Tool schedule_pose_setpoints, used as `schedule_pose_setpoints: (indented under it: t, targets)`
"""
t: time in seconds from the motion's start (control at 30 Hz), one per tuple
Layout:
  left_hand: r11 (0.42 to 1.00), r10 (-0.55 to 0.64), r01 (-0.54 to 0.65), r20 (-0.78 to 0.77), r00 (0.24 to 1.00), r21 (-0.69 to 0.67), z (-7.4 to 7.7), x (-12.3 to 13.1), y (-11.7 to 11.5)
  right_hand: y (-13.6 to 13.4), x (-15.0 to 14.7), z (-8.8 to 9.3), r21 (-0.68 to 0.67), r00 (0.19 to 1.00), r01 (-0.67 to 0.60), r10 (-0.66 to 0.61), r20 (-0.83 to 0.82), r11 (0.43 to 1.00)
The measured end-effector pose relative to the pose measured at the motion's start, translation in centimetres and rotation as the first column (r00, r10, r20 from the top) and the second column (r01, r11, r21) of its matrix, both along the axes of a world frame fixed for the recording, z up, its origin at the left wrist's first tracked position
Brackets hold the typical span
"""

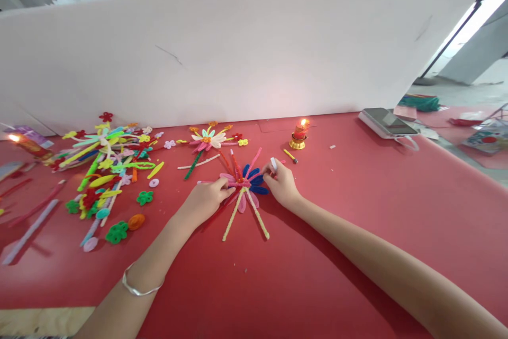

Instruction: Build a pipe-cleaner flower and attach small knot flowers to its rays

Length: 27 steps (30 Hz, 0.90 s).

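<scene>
A pipe-cleaner flower [243,212] with pink and blue loop petals lies on the table between my hands. Twisted pale yellow stalks [260,216] spread from its centre toward me; orange and pink stalks point away. My left hand [208,202] is closed on the flower's left side, thumb and forefinger pressed near the centre. At the blue petals [259,190], my right hand [282,184] pinches a pink stalk that runs out from the centre. A small white piece [273,163] pokes up between its fingers; its kind is unclear.
A lit candle [301,135] in a gold holder stands behind, beside a short yellow stick [290,156]. Another burning candle [29,146] is far left, near a pile of pipe-cleaner pieces [103,159]. A finished-looking flower [206,140] and a phone [387,122] lie near the white board [254,53].
</scene>
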<state>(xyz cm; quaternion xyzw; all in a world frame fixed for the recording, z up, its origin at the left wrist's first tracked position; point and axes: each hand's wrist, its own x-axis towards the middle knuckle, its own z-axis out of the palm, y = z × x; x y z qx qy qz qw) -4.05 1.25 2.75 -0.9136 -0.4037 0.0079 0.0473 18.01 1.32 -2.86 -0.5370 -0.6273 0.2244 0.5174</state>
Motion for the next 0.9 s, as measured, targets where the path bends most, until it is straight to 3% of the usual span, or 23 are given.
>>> schedule_pose_setpoints:
  t: [0.23,0.47,0.7,0.9]
  targets:
    - [0.999,0.017,-0.014,-0.088,0.996,0.035,0.33,0.26,-0.17,0.01,-0.04,0.0,-0.044,0.999,-0.049,0.049,-0.011,0.998]
    - [1.0,0.022,-0.022,-0.035,0.999,0.012,0.2,0.31,-0.17,-0.24,-0.16,0.42,-0.066,0.995,-0.075,0.078,0.055,0.995]
    - [1.0,0.024,-0.024,-0.023,0.999,0.01,0.23,0.36,-0.18,-0.32,-0.48,0.41,-0.022,0.966,-0.127,0.128,0.223,0.992]
    - [0.999,0.039,-0.038,0.043,0.998,-0.034,-0.07,0.19,-0.08,-0.18,-0.5,0.28,-0.006,0.961,-0.129,0.127,0.246,0.992]
